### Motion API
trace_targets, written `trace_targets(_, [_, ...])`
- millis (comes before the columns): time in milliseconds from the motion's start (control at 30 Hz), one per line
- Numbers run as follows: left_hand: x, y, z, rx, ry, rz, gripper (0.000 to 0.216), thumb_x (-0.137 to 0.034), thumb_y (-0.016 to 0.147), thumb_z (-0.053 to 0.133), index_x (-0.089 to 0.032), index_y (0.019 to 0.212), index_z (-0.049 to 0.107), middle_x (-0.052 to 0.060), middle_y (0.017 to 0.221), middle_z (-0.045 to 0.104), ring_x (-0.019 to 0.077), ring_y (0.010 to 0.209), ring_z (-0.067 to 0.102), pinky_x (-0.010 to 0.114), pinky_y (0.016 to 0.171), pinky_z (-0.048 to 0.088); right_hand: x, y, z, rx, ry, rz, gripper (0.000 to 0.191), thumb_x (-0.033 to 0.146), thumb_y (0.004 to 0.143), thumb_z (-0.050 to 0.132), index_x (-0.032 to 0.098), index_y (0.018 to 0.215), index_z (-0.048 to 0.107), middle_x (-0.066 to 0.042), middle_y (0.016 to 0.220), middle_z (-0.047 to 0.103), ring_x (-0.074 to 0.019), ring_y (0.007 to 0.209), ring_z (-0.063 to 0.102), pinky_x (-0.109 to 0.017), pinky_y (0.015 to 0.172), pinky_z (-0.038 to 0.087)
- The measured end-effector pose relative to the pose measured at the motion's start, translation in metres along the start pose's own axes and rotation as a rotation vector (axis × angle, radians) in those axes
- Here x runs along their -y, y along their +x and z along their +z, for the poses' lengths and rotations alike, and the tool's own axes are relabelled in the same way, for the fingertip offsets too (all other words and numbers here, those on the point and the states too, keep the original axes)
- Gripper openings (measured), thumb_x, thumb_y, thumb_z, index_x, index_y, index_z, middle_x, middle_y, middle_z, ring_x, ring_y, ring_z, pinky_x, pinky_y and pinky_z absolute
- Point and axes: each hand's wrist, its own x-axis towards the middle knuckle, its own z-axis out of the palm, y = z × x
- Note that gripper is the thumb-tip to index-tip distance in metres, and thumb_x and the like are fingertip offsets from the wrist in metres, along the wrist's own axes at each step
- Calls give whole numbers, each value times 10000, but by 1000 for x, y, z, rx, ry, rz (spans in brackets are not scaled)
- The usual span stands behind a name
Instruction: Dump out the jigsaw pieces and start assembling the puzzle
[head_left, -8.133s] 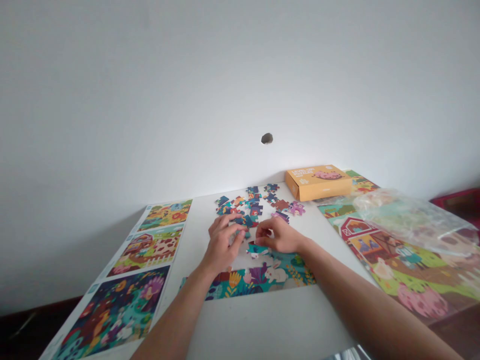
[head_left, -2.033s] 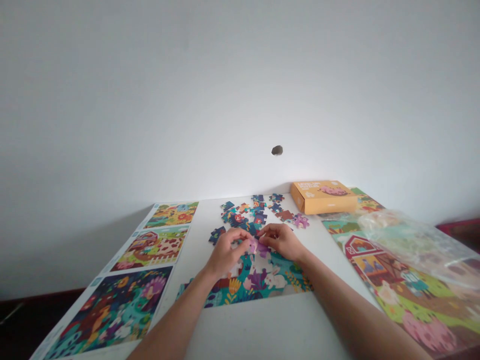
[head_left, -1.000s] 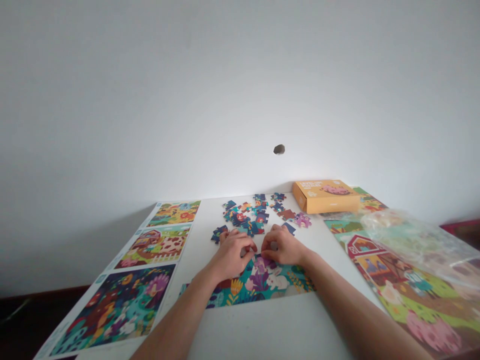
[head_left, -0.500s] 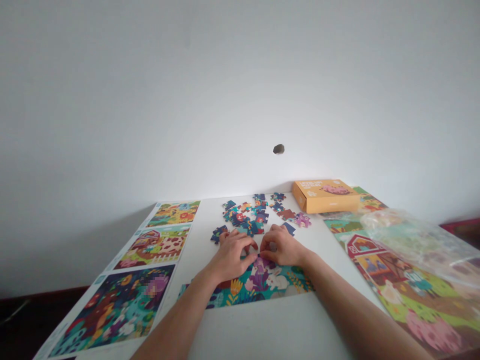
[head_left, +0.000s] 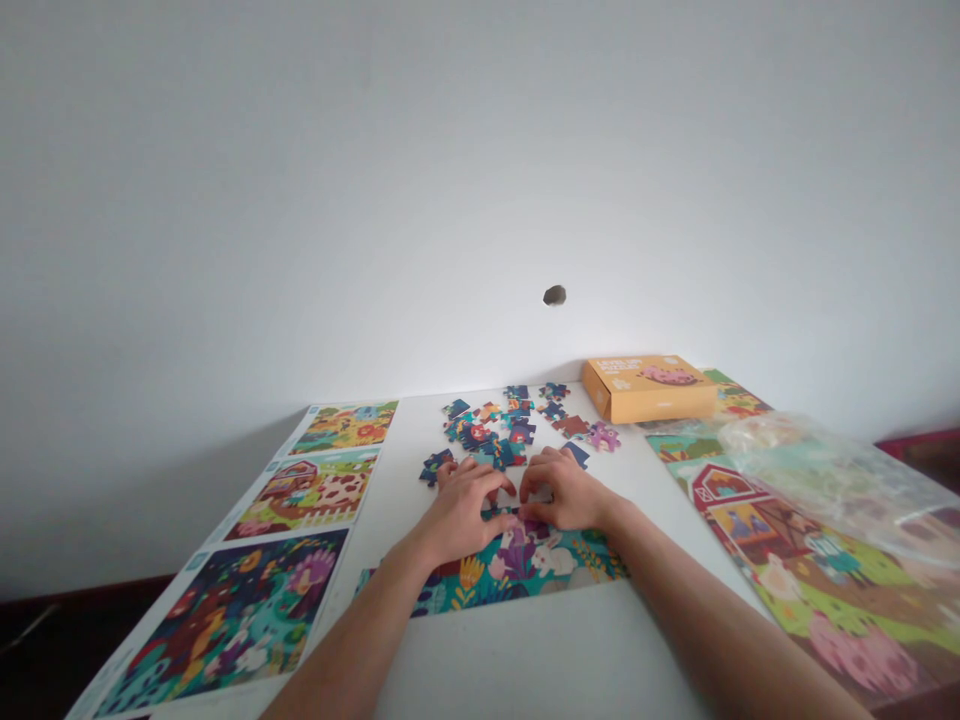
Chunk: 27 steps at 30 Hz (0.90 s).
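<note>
A partly joined jigsaw puzzle (head_left: 465, 590) with a rabbit, plants and purple shapes lies flat on the white table in front of me. Over its far edge, my left hand (head_left: 469, 505) has bent fingers, with thumb and forefinger at a puzzle piece. Facing it, my right hand (head_left: 559, 490) is curled, its thumb and fingertips closed on the same purplish puzzle piece (head_left: 531, 530). Both thumbs nearly meet there, and the fingers hide much of the piece. Just beyond my hands lie loose puzzle pieces (head_left: 480, 432).
Picture sheets (head_left: 232, 620) line the table's left side. At the back right stands a yellow puzzle box (head_left: 660, 390). A farm poster (head_left: 825, 570) covers the right side, with a clear plastic bag (head_left: 817, 480) on it. Behind the table rises a white wall (head_left: 450, 200) with a hole.
My hands stay almost in place at the puzzle's far edge, with only slight finger movement. The view has shifted a little.
</note>
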Motion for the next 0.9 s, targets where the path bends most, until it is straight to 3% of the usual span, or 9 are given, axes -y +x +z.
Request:
trace_targets(133, [-1, 0, -1, 19, -17, -2, 216, -395, 748, 735, -280, 921, 674, -1, 860, 653, 249, 956, 535, 403, 917, 301, -8, -1, -6, -141, 29, 46, 118, 151, 827, 569, 179, 754, 658, -16, 768, 657, -171, 811, 552, -301, 774, 345])
trace_targets(200, [-1, 0, -2, 28, -20, -6, 207, -381, 752, 735, -283, 924, 675, -7, 850, 649, 243, 947, 534, 403, 915, 300, -12, -1, -10, -172, 33, 55, 126, 165, 835, 564, 169, 736, 643, -18, 734, 641, -164, 763, 542, -301, 757, 345])
trace_targets(267, [-1, 0, -3, 30, -18, -8, 193, -368, 759, 730, -282, 922, 674, -6, 865, 650, 244, 960, 531, 407, 918, 297, -12, -2, -12, -112, 19, 37, 97, 267, 812, 647, 182, 766, 661, -12, 749, 636, -172, 773, 544, -318, 782, 336])
trace_targets(433, [-2, 0, -2, 27, 1, -5, 174, -314, 760, 723, -279, 921, 668, -3, 909, 655, 249, 994, 524, 416, 932, 290, -6, -2, -7, 105, -23, -44, 380, 480, 608, 831, 233, 866, 700, -12, 881, 620, -206, 867, 550, -344, 827, 312])
trace_targets(900, [2, 2, 3, -8, 18, -14, 97, -259, 819, 653, -286, 911, 666, -4, 898, 668, 246, 972, 540, 427, 921, 288, -7, -2, -1, 106, -31, -55, 378, 486, 632, 810, 228, 880, 689, -19, 888, 621, -212, 889, 563, -349, 851, 311])
